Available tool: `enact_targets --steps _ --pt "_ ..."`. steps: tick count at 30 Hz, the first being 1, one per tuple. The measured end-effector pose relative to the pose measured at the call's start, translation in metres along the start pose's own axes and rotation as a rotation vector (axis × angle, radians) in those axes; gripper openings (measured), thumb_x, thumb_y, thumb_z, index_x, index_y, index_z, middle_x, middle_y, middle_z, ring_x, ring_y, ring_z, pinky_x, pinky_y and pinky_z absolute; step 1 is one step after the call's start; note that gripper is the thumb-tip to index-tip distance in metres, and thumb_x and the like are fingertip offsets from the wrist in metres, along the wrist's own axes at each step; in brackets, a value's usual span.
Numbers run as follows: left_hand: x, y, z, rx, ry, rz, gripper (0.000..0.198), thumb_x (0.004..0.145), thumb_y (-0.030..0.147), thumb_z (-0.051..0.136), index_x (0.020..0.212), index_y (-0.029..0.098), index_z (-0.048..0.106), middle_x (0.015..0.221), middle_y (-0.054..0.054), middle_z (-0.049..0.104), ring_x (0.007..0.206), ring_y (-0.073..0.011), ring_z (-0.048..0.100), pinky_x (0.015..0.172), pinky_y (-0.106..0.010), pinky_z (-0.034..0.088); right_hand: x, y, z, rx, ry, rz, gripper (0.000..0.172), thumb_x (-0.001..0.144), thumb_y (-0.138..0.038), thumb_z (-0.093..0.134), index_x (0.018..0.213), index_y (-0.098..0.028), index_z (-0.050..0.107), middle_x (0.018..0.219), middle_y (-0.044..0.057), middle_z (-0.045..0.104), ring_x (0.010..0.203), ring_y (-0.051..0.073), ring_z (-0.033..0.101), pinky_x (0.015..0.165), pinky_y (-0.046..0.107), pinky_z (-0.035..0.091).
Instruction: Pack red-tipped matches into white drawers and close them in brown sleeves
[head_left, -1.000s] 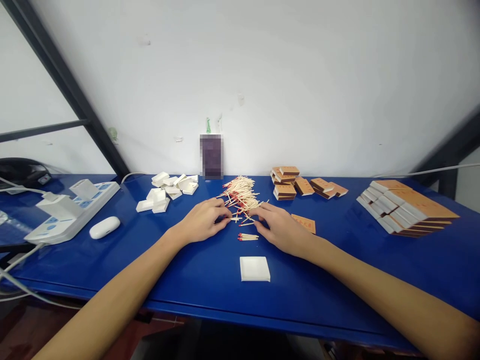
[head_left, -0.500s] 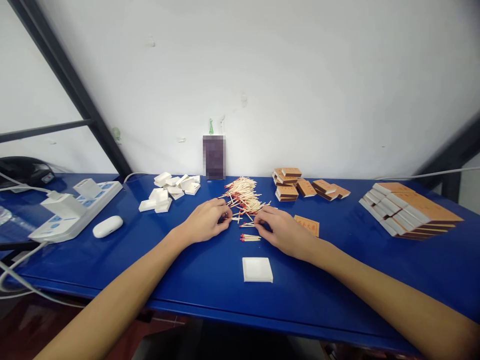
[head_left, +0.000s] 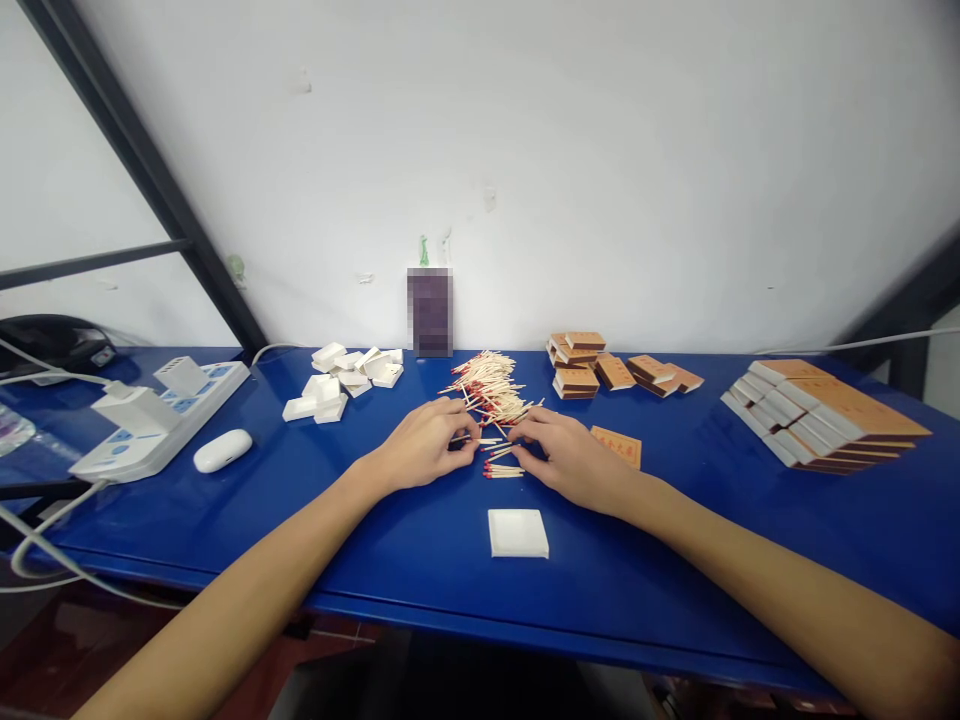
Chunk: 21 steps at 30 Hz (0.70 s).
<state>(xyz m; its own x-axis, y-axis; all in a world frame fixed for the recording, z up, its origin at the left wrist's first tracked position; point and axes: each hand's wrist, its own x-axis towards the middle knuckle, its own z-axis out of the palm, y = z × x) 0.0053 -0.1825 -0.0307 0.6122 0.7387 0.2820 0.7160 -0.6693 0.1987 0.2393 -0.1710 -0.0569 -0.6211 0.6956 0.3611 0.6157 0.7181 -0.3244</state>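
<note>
My left hand (head_left: 435,443) is closed in a pinch on matchsticks (head_left: 491,441), whose pale ends stick out to the right of the fingertips. Opposite it, my right hand (head_left: 559,452) pinches matchsticks (head_left: 498,452) with red heads pointing left. Just below the fingers, a small row of matches (head_left: 504,471) lies on the blue table, heads to the left. Behind both hands is a loose heap of matches (head_left: 491,385). A white matchbox tray (head_left: 518,533) lies nearer the table's front edge. An orange matchbox sleeve (head_left: 619,447) lies flat, partly behind my right hand.
Several white trays (head_left: 328,392) are piled back left. Orange matchbox sleeves (head_left: 577,382) lie back right, and stacked matchboxes (head_left: 825,415) stand far right. At left are a white earbud case (head_left: 223,451) and a power strip (head_left: 161,440) with cables. A dark pixelated object (head_left: 430,312) stands against the wall.
My left hand has moved right, closer to my right hand. The matches in my right hand are now lower, close above the small row.
</note>
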Motion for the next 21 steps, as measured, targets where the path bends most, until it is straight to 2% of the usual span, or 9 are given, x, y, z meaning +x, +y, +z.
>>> enact_targets --steps 8,14,21 --pt "0.006 0.011 0.011 -0.035 0.003 -0.029 0.012 0.089 0.024 0.057 0.086 0.019 0.068 0.083 -0.002 0.060 0.082 -0.0175 0.055 0.075 -0.029 0.042 -0.001 0.003 -0.002 0.038 -0.003 -0.051 0.012 0.090 -0.015 0.054 0.086 -0.019 0.065 0.089 0.005 0.062 0.078 0.016 0.058 0.072 0.029 0.046" --pt "0.008 0.011 0.010 -0.075 0.023 -0.074 0.011 0.086 0.023 0.058 0.082 0.019 0.067 0.077 -0.001 0.060 0.082 -0.0176 0.055 0.076 -0.029 0.044 -0.003 0.001 -0.007 0.041 -0.026 -0.010 0.012 0.086 -0.016 0.057 0.082 -0.020 0.067 0.081 0.003 0.063 0.073 0.016 0.058 0.067 0.028 0.045" --pt "0.010 0.008 0.013 -0.076 0.031 -0.089 0.014 0.089 0.027 0.057 0.084 0.019 0.069 0.078 -0.001 0.060 0.080 -0.0172 0.055 0.075 -0.030 0.044 -0.005 -0.002 -0.009 -0.036 -0.058 -0.007 0.015 0.090 -0.021 0.058 0.083 -0.023 0.071 0.086 0.003 0.067 0.082 0.019 0.061 0.076 0.034 0.040"
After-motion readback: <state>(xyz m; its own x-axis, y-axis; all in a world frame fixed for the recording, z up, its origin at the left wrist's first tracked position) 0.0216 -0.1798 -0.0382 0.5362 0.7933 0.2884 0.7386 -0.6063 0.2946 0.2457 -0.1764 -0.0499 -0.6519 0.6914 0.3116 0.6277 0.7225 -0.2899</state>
